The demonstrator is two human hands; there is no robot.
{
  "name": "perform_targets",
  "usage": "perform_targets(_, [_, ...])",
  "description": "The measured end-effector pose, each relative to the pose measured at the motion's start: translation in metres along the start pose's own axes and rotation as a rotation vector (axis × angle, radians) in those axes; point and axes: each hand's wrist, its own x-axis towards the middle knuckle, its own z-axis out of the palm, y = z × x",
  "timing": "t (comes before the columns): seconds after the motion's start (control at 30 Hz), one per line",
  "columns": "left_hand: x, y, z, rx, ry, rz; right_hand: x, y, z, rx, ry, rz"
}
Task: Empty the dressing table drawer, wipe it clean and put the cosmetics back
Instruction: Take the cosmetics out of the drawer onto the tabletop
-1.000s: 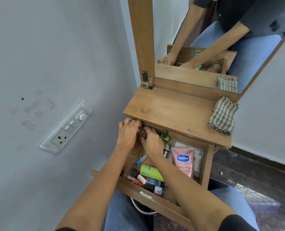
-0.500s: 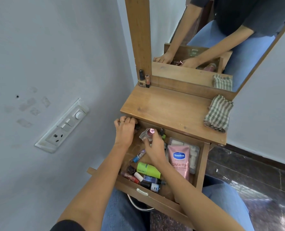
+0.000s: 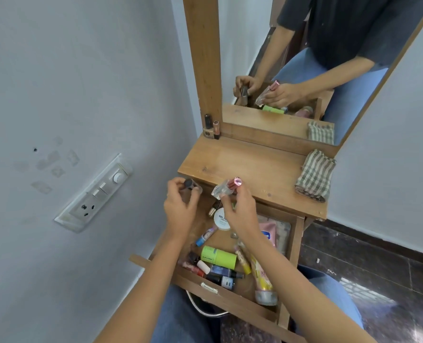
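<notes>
The wooden drawer (image 3: 232, 299) of the dressing table stands pulled out, holding several cosmetics: a green tube (image 3: 219, 257), a white round jar (image 3: 221, 219), a pink Vaseline tube (image 3: 269, 235), dark small bottles (image 3: 224, 278). My left hand (image 3: 180, 209) pinches a small dark-capped bottle (image 3: 191, 185) at the table's front left edge. My right hand (image 3: 240, 214) holds a clear glass bottle with a pink cap (image 3: 226, 188) tilted above the drawer's back.
The wooden table top (image 3: 250, 169) carries a folded striped cloth (image 3: 314, 175) at the right and two small bottles (image 3: 211, 128) at the back left by the mirror frame (image 3: 201, 58). A switch panel (image 3: 94, 194) sits on the left wall. Dark floor lies right.
Both hands have risen out of the drawer's back, each bringing up a bottle. The white jar and more of the drawer floor now show.
</notes>
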Motion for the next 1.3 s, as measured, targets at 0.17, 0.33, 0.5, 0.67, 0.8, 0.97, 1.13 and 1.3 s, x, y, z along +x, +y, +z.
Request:
perform_targets(0.17, [0.031,0.029,0.015,-0.145,0.078,-0.005,0.044,-0.013,-0.015,-0.064,0.073,-0.097])
perform_targets(0.33, [0.071,0.029,0.051,0.016,-0.039,-0.029,0.091,-0.002,-0.01,-0.159,0.059,-0.044])
perform_targets(0.5, [0.09,0.026,0.074,0.175,-0.074,-0.023,0.117,0.002,-0.001,-0.186,0.053,-0.052])
perform_targets(0.67, [0.101,0.023,0.089,0.162,-0.049,-0.001,0.134,0.008,0.005,-0.157,0.079,-0.007])
perform_targets(0.8, [0.108,0.021,0.099,0.113,-0.025,-0.041,0.144,0.01,0.009,-0.099,0.118,0.05])
perform_targets(0.97, [0.118,0.016,0.107,0.07,-0.018,-0.078,0.153,0.009,0.012,-0.041,0.171,0.074])
perform_targets(1.13, [0.125,0.013,0.111,0.048,-0.009,-0.077,0.163,0.008,0.016,-0.073,0.172,0.12])
perform_targets(1.3, [0.127,0.009,0.113,0.061,-0.01,-0.072,0.168,0.007,0.018,-0.121,0.182,0.163])
